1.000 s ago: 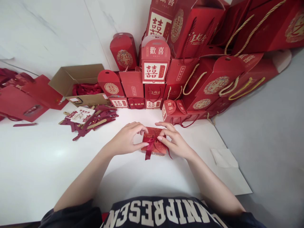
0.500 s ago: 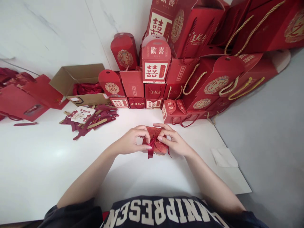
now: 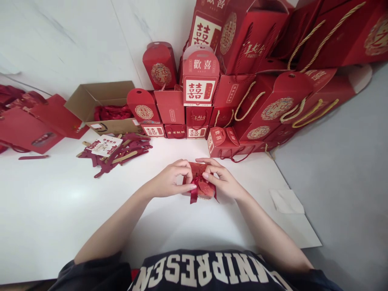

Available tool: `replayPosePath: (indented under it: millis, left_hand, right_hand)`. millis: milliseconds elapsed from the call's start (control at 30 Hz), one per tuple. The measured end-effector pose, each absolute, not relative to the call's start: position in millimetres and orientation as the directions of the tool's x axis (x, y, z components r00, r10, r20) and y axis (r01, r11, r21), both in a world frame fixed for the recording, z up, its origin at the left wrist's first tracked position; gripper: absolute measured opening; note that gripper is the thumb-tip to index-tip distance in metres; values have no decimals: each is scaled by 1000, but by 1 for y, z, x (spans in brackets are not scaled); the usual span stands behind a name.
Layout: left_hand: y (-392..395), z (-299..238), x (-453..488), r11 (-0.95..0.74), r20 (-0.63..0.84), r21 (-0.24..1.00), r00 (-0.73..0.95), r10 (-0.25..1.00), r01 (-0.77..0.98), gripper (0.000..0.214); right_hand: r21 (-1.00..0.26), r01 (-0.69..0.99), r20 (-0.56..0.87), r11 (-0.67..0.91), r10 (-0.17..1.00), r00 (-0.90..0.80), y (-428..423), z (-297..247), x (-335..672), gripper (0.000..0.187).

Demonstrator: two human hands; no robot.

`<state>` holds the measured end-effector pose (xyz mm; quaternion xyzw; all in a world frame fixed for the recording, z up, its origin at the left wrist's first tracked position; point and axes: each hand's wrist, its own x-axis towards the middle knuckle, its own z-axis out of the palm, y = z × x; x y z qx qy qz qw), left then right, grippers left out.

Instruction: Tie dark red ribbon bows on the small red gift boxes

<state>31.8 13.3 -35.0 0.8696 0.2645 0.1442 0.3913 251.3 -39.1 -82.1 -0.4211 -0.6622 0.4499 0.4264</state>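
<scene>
A small red gift box (image 3: 200,167) with a dark red ribbon (image 3: 194,193) lies on the white table (image 3: 60,210), right in front of me. My left hand (image 3: 171,180) curls round the box's left side, its fingertips pinching the ribbon at the knot. My right hand (image 3: 220,180) holds the right side, thumb and forefinger pinching the ribbon from the other side. Ribbon tails hang down over the box's near face. Both hands hide much of the box.
A tall stack of red gift boxes and bags (image 3: 242,81) with gold rope handles fills the back right. An open cardboard carton (image 3: 100,105) with red fabric stands back left, beside a heap of dark red ribbons and tags (image 3: 118,151). Flat red bags (image 3: 33,125) lie far left.
Both hands have closed in on the box's middle, from spread fingers to pinching the ribbon at the knot. The box has stayed in place.
</scene>
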Motion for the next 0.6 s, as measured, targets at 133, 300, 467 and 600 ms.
replayPosePath:
  millis: [133,300,467,600]
  left_hand:
    - [14,-37,32,-565,22,737,823,568,370,12]
    - [18,-38,30,-494,2,814,850,527,305,19]
    - [23,-35,26,-492,-26,802,842,539,339,25]
    - [26,-36,23,-496,-67,782,841,537,378,22]
  right_hand:
    - [-956,168,188,240,942,-276,-39,-81,252,25]
    - [-956,180,172,231,940,-295,-38,-81,254,27]
    - [-962,165,164,219,942,-292,-38,-82,253,34]
    - [-970,135,152,201,938,-311,-39,-83,252,38]
